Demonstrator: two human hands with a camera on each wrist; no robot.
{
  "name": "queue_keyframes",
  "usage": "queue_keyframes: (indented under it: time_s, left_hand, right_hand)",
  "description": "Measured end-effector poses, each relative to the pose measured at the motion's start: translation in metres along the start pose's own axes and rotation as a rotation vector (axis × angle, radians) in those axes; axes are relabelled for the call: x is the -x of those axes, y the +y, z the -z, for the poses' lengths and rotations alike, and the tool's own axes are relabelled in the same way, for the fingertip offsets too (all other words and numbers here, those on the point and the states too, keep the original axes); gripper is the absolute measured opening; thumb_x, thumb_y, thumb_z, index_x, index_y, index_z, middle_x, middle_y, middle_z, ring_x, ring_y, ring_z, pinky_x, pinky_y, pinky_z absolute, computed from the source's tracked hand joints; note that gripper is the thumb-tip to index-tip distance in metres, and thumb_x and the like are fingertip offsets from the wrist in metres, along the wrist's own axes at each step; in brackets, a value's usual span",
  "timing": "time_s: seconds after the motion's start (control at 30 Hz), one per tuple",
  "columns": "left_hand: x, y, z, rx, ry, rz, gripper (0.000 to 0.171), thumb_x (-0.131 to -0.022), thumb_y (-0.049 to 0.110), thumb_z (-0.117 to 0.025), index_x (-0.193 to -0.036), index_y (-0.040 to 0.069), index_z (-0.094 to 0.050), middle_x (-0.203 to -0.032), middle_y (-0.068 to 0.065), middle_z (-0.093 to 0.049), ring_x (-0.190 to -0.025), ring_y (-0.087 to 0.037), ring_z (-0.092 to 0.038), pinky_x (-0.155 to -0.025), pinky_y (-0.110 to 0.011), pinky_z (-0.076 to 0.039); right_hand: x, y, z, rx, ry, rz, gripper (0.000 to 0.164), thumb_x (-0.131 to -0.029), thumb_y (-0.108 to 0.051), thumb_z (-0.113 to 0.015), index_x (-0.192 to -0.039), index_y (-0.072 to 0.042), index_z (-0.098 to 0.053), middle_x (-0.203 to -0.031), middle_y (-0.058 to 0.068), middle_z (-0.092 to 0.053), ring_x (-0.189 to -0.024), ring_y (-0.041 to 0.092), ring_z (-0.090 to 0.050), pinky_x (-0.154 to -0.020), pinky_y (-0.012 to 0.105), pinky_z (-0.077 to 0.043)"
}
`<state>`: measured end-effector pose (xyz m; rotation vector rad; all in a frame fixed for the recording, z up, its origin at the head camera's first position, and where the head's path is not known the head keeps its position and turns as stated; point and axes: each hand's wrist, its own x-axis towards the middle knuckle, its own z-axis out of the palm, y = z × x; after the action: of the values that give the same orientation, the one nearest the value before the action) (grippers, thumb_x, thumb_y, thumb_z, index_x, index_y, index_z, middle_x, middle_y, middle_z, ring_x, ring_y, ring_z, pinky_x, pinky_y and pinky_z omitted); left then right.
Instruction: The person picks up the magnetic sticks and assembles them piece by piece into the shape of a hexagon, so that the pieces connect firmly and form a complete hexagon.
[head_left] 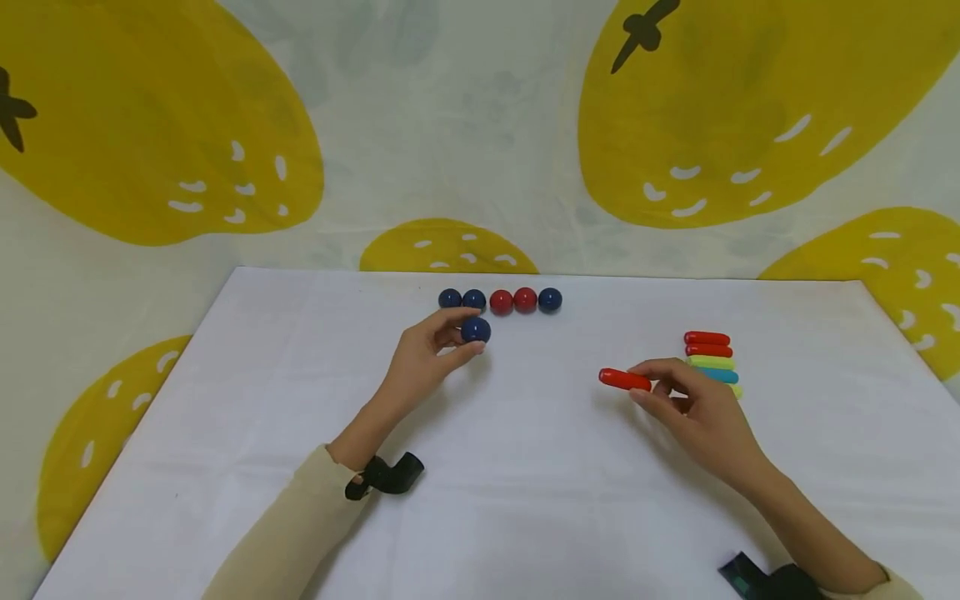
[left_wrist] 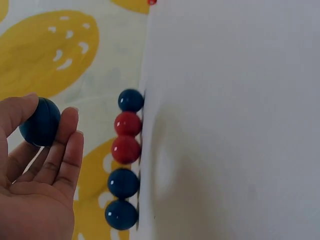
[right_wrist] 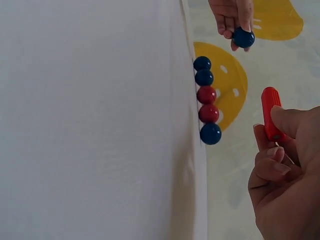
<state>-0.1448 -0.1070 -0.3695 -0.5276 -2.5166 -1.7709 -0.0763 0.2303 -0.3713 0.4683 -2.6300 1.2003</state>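
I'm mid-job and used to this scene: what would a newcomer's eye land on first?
Probably the bright red stick pinched in the right hand, and the dark blue ball in the left hand, both out over the white tabletop. Next, the row of five red and blue balls near the far edge, below large yellow fruit prints.

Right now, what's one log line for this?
left hand: holds blue ball | right hand: holds red stick | ball row: on table
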Motion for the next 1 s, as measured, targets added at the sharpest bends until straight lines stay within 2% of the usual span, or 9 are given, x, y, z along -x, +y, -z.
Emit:
queue_keyframes:
  time_s: [0.1,0.23,0.5,0.6,0.77,1.0]
  left_hand:
    - [0.007,0.002,-0.007,0.019,-0.023,0.016,0.041,-0.086,0.018,-0.073,-0.125,0.014,-0.062,-0.099,-0.002,-0.065,-0.084,-0.017,-0.058,-0.075,-0.028,-0.050]
    - [0.016,0.005,-0.016,0.046,-0.050,0.071,0.042,-0.086,0.020,-0.074,-0.126,0.012,-0.062,-0.092,-0.003,-0.064,-0.080,-0.017,-0.058,-0.064,-0.024,-0.046]
    - [0.028,0.009,-0.030,0.084,-0.105,0.148,0.045,-0.085,0.016,-0.074,-0.127,0.008,-0.060,-0.093,-0.004,-0.066,-0.078,-0.018,-0.058,-0.060,-0.021,-0.041]
    - [0.031,0.007,-0.034,0.136,-0.123,0.154,0.045,-0.087,0.009,-0.071,-0.129,0.005,-0.056,-0.101,-0.008,-0.065,-0.082,-0.023,-0.062,-0.065,-0.020,-0.045]
    - [0.036,0.005,-0.041,0.280,-0.149,0.144,0.044,-0.089,0.006,-0.067,-0.130,0.000,-0.051,-0.108,-0.013,-0.064,-0.091,-0.025,-0.065,-0.081,-0.022,-0.049]
    - [0.042,0.001,-0.046,0.384,-0.147,0.151,0.038,-0.092,0.009,-0.064,-0.127,0.001,-0.054,-0.105,-0.017,-0.067,-0.095,-0.029,-0.066,-0.086,-0.024,-0.048]
  right_hand:
    - [-0.004,-0.006,-0.007,-0.025,-0.024,0.002,0.032,-0.084,-0.007,-0.074,-0.112,-0.018,-0.065,-0.078,-0.004,-0.056,-0.070,0.009,-0.050,-0.056,0.017,-0.046]
    - [-0.010,-0.012,-0.016,-0.060,-0.054,0.014,0.033,-0.084,-0.008,-0.074,-0.113,-0.019,-0.065,-0.078,-0.005,-0.056,-0.069,0.010,-0.051,-0.055,0.018,-0.045]
    - [-0.020,-0.019,-0.030,-0.080,-0.117,0.002,0.028,-0.086,-0.013,-0.072,-0.112,-0.019,-0.065,-0.080,-0.005,-0.056,-0.067,0.012,-0.052,-0.055,0.021,-0.046]
    - [-0.022,-0.021,-0.035,-0.083,-0.142,0.000,0.027,-0.086,-0.014,-0.072,-0.112,-0.020,-0.064,-0.079,-0.005,-0.055,-0.066,0.012,-0.052,-0.054,0.022,-0.045]
    - [-0.022,-0.024,-0.041,-0.100,-0.172,-0.012,0.028,-0.087,-0.016,-0.072,-0.113,-0.020,-0.064,-0.079,-0.005,-0.056,-0.066,0.013,-0.052,-0.054,0.022,-0.045]
    - [-0.022,-0.026,-0.047,-0.149,-0.199,-0.027,0.028,-0.087,-0.015,-0.072,-0.114,-0.020,-0.064,-0.077,-0.002,-0.055,-0.066,0.014,-0.052,-0.053,0.022,-0.045]
